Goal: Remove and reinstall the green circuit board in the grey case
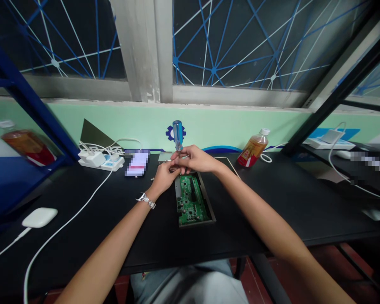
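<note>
In mid-frame our right hand is pinching the upright screwdriver; what our left hand is gripping we cannot tell; the circuit board is running lengthwise toward lower centre

I saw a silvery link band round the left wrist, just behind the grip, and pale blue-grey clothing farther back.

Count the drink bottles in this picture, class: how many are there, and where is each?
2. One bottle is on the black desk, right of the right hand; the other bottle is at far left, beyond the blue post. Others could be hidden.
</note>
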Demonstrator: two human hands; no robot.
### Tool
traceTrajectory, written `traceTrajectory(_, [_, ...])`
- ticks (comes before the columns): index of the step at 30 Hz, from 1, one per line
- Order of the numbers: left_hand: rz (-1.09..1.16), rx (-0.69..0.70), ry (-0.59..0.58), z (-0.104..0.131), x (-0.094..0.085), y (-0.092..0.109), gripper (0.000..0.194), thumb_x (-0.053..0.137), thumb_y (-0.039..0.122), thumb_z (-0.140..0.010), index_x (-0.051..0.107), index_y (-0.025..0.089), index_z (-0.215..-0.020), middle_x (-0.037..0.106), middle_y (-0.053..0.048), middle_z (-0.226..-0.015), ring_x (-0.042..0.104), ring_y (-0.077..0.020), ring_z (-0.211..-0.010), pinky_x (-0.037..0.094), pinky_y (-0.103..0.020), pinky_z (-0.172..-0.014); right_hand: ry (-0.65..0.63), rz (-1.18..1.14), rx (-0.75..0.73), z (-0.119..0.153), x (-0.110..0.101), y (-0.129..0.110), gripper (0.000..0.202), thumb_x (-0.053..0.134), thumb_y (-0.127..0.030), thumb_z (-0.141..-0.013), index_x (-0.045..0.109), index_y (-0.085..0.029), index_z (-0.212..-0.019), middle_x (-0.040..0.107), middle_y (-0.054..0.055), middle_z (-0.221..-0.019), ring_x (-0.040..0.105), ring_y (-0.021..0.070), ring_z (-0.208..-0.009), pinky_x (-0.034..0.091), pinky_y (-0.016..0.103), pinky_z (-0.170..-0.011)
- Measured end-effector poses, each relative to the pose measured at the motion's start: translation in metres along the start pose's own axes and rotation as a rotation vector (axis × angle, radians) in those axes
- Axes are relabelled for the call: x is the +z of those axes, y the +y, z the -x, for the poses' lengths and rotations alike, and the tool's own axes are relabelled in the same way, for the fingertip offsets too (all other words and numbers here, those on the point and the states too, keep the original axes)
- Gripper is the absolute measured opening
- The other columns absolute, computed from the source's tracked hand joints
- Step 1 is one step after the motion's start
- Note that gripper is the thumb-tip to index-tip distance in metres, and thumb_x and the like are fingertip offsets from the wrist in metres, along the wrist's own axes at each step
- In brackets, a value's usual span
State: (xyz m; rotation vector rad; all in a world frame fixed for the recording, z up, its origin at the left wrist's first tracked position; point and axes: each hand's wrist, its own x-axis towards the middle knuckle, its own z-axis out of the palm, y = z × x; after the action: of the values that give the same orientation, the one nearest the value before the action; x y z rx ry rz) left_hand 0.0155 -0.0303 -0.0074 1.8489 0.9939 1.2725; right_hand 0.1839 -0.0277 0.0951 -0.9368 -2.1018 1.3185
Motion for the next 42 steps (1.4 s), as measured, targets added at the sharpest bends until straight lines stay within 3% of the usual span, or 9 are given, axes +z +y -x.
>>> traceTrajectory(5, [-0.020, -0.021, 0.029, 0.000, 0.003, 0.003, 0.023, 0.069, 0.036, -0.086, 0.074, 0.014, -0.082, 0.078, -0.008, -0.084, 0.073, -0.0239, -0.080, 0.056, -0.032, -0.075, 0.106, 0.093, -0.065, -0.004, -0.001, 0.009, 0.018, 0.068, -0.031, -0.086, 0.066, -0.013, -0.091, 0.070, 0.005, -0.080, 0.067, 0.0128, -0.059, 0.054, 0.024, -0.052])
traceTrajectory(12, [0.024, -0.063, -0.018, 0.007, -0.008, 0.001, 0.032, 0.071, 0.044, -0.085, 0.075, 0.015, -0.097, 0.079, -0.009, -0.091, 0.074, -0.0241, -0.085, 0.058, -0.033, -0.078, 0.169, 0.124, -0.080, -0.003, -0.007, 0.007, 0.011, 0.065, -0.024, -0.086, 0.064, -0.014, -0.083, 0.068, 0.002, -0.064, 0.067, 0.0142, -0.058, 0.053, 0.023, -0.049])
traceTrajectory(18, [-0.013, -0.043, 0.027, 0.009, -0.008, 0.004, 0.032, 0.074, 0.043, -0.083, 0.076, 0.016, -0.099, 0.079, -0.010, -0.096, 0.075, -0.0254, -0.089, 0.059, -0.036, -0.084, 0.103, 0.090, -0.087, -0.001, -0.007, 0.005, 0.009, 0.059, -0.022, -0.090, 0.061, -0.014, -0.091, 0.071, 0.005, -0.075, 0.070, 0.0165, -0.066, 0.056, 0.026, -0.057])
traceTrajectory(25, [0.049, -0.042, -0.009, 0.008, -0.006, 0.007, 0.034, 0.070, 0.041, -0.087, 0.075, 0.017, -0.111, 0.078, -0.010, -0.106, 0.074, -0.0257, -0.099, 0.058, -0.040, -0.093, 0.171, 0.214, -0.160, -0.001, -0.009, 0.008, 0.010, 0.056, -0.026, -0.094, 0.057, -0.017, -0.091, 0.072, 0.005, -0.076, 0.070, 0.0168, -0.065, 0.057, 0.029, -0.064])
traceTrajectory(42, [-0.067, -0.026, 0.018, 0.008, -0.009, 0.002, 0.030, 0.068, 0.035, -0.088, 0.076, 0.018, -0.112, 0.078, -0.007, -0.107, 0.074, -0.0265, -0.098, 0.059, -0.040, -0.092, 0.164, 0.189, -0.150, -0.003, -0.007, 0.013, 0.011, 0.056, -0.027, -0.094, 0.059, -0.017, -0.092, 0.070, 0.005, -0.075, 0.070, 0.0178, -0.069, 0.059, 0.032, -0.069])
